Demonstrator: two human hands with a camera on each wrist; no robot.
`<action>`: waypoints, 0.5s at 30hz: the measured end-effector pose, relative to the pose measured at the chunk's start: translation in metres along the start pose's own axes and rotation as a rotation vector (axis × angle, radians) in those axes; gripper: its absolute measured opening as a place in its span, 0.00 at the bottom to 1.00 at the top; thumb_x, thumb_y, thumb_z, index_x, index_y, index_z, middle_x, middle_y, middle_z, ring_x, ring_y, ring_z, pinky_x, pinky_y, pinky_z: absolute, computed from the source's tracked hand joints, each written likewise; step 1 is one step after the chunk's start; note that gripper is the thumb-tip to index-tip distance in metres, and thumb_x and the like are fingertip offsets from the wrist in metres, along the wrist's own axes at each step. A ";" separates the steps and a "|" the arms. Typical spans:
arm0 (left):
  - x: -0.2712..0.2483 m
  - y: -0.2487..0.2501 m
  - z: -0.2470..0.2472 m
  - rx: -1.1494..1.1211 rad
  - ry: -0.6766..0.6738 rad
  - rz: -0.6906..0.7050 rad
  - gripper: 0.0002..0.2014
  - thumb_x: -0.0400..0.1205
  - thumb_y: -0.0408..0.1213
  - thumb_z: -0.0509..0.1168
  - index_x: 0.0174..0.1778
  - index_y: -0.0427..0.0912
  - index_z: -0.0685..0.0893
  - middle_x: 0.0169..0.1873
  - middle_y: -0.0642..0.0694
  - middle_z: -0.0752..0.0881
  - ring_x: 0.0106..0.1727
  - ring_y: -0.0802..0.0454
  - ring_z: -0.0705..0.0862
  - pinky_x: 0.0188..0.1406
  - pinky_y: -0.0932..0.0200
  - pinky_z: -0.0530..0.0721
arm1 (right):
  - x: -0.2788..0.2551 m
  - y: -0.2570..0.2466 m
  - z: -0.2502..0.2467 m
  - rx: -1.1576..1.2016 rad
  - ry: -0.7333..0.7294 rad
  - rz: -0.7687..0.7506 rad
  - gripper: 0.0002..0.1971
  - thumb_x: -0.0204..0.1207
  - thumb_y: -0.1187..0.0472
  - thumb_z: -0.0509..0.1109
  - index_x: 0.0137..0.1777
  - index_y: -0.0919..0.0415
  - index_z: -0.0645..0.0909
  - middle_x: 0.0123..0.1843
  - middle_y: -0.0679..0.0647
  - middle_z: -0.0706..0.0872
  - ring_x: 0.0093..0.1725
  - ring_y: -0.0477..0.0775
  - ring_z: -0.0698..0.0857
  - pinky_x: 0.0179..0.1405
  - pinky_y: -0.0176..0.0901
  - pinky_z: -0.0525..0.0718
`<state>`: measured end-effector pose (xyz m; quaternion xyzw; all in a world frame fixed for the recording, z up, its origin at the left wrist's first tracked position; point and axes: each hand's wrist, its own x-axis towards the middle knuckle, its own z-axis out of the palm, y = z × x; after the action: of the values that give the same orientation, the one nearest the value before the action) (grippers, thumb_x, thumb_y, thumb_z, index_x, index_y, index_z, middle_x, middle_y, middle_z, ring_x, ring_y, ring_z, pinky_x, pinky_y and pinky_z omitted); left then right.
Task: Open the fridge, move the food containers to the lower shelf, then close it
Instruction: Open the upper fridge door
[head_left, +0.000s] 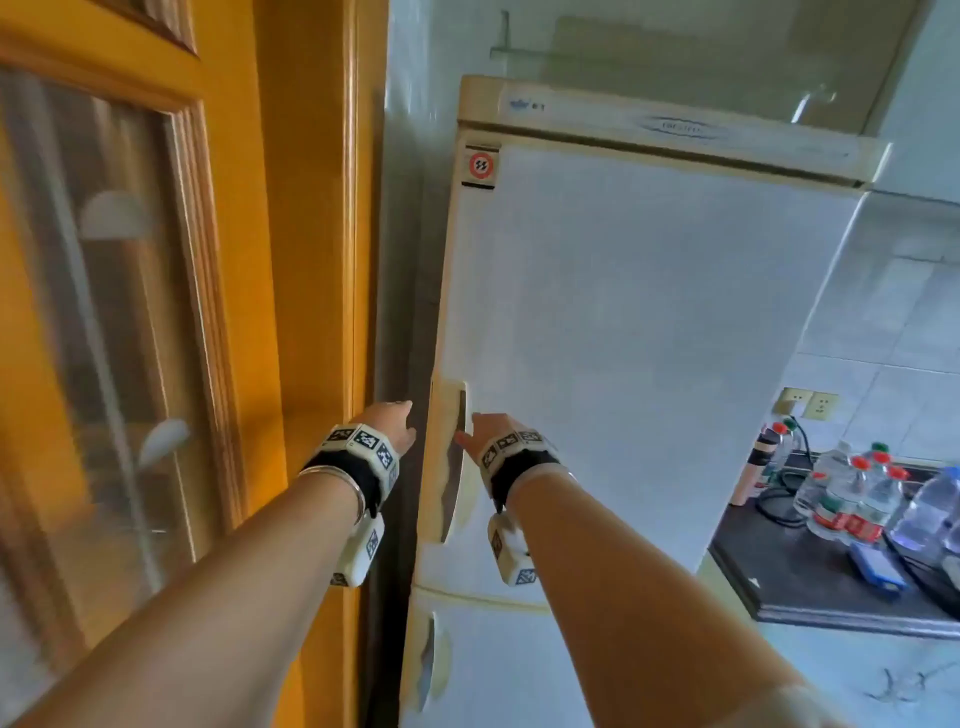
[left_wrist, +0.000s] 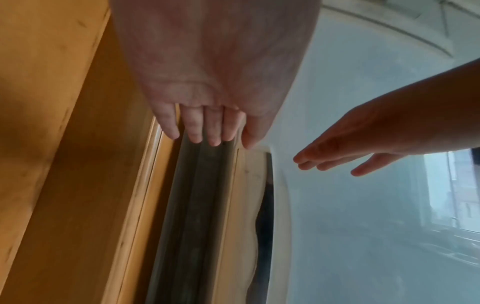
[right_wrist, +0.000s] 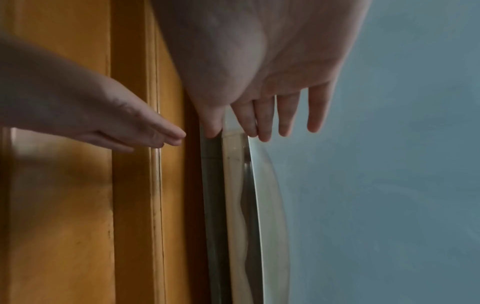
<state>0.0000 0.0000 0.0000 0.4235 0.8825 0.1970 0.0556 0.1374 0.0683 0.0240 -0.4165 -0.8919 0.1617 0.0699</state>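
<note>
The cream fridge stands with its upper door closed, so nothing inside it shows. A long vertical handle runs down the door's left edge. My left hand reaches with straight fingers into the gap beside that edge, left of the handle. In the left wrist view its fingertips hover over the dark door seal. My right hand is flat and open at the handle's right side. The right wrist view has its fingers just above the handle's top end, holding nothing.
An orange wooden door with glass panes stands close on the fridge's left. A lower fridge door has its own handle. At right, a dark counter carries several water bottles, below wall sockets.
</note>
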 end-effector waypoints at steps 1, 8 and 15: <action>0.004 -0.001 0.004 0.004 -0.015 -0.017 0.27 0.85 0.42 0.56 0.82 0.46 0.60 0.81 0.44 0.65 0.79 0.44 0.69 0.74 0.50 0.75 | 0.007 0.001 0.003 0.029 -0.017 0.020 0.24 0.83 0.44 0.55 0.74 0.56 0.71 0.70 0.55 0.80 0.68 0.59 0.80 0.59 0.46 0.76; 0.031 -0.010 0.038 -0.004 -0.059 -0.084 0.26 0.86 0.43 0.55 0.81 0.47 0.61 0.79 0.43 0.70 0.75 0.44 0.75 0.71 0.49 0.79 | 0.069 0.004 0.039 0.194 -0.033 0.065 0.19 0.81 0.51 0.63 0.66 0.62 0.75 0.59 0.59 0.85 0.58 0.61 0.85 0.54 0.49 0.80; 0.041 -0.016 0.048 -0.034 -0.055 -0.093 0.26 0.86 0.43 0.55 0.81 0.44 0.62 0.76 0.40 0.73 0.75 0.44 0.76 0.71 0.51 0.76 | 0.086 0.009 0.049 0.224 0.049 0.024 0.13 0.83 0.59 0.62 0.65 0.63 0.75 0.59 0.61 0.86 0.58 0.63 0.86 0.55 0.48 0.82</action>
<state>-0.0248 0.0368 -0.0474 0.3864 0.8958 0.1975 0.0961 0.0758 0.1284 -0.0260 -0.4207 -0.8612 0.2508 0.1358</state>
